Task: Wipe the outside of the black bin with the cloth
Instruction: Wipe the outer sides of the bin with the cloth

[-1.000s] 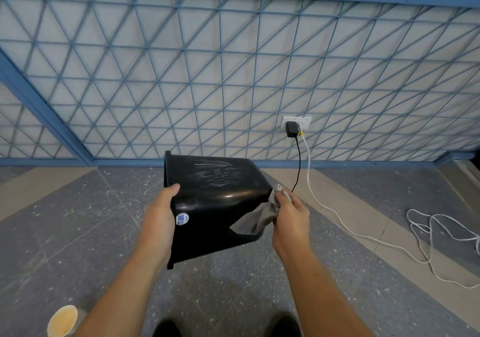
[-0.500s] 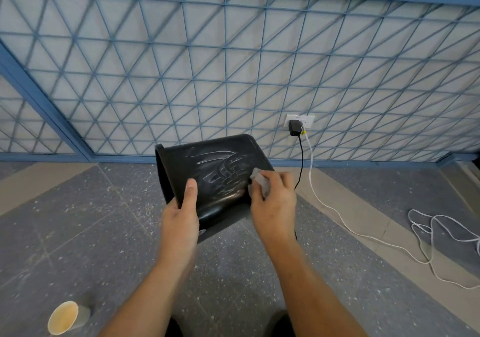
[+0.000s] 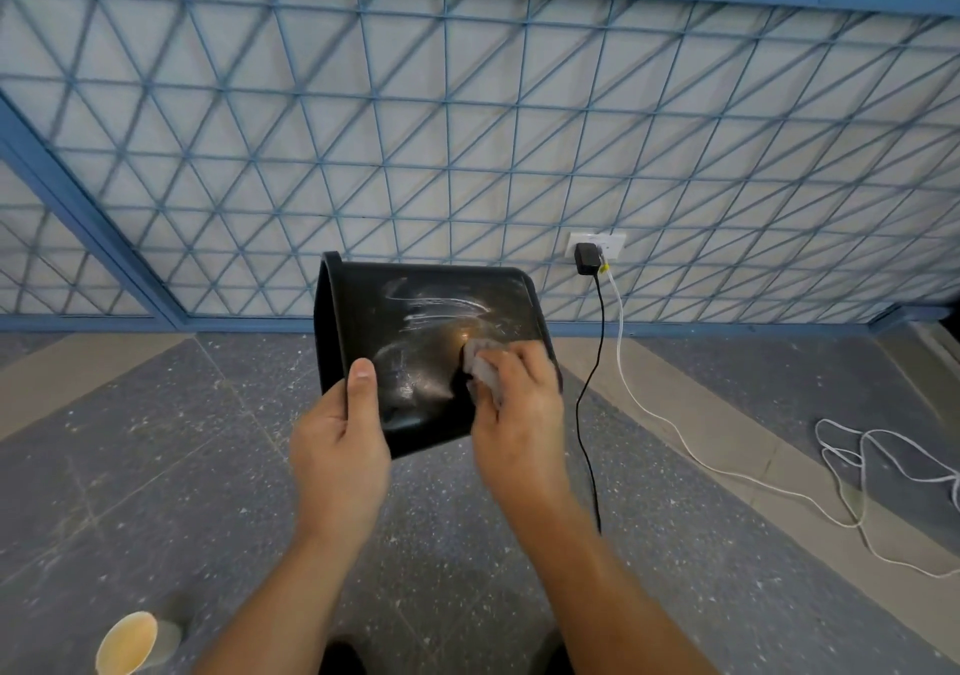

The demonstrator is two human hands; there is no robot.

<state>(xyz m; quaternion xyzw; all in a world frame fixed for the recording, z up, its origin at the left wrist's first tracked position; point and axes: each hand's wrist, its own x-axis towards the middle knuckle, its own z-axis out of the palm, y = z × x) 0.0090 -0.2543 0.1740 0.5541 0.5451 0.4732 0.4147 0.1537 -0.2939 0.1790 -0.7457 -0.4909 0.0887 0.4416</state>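
Head view: person wiping, standing over a speckled floor (image 3: 156,466).
Left hand (image 3: 340,453): grips bin (image 3: 415,321) rim, thumb on its side.
Right hand (image 3: 519,414): presses bunched cloth (image 3: 483,367) against bin's side.
Bin: held sideways in the air between both hands.

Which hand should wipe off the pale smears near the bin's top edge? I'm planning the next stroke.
The right hand. It already presses the cloth on the black bin, just below the pale smears. The left hand grips the bin's rim end, steadying it off the floor.
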